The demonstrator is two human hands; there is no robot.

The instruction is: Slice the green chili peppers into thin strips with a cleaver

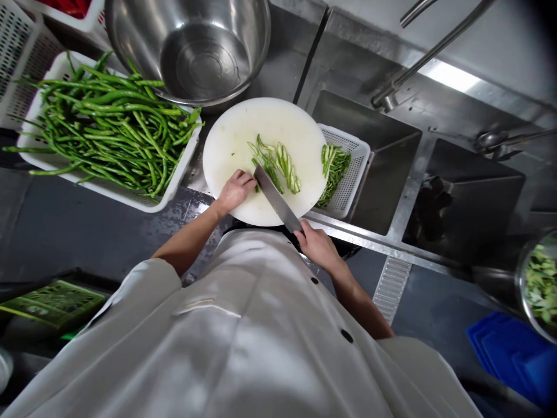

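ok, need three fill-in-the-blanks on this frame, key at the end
1. The ____ hand grips the knife.
2. The round cutting board is ____ in color.
3. In the picture, the basket of long, whole green vegetables sits to the ____ of the board.

Missing words: right; white; left.

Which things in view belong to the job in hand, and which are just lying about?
Seemingly in the job:
long grey metal knife
round white plastic board
sliced green vegetables on it
white plastic basket of long green vegetables
white perforated plastic basket of cut green pieces

Apparently just lying about:
large round steel bowl
yellow-green slotted plastic panel
flat blue stack
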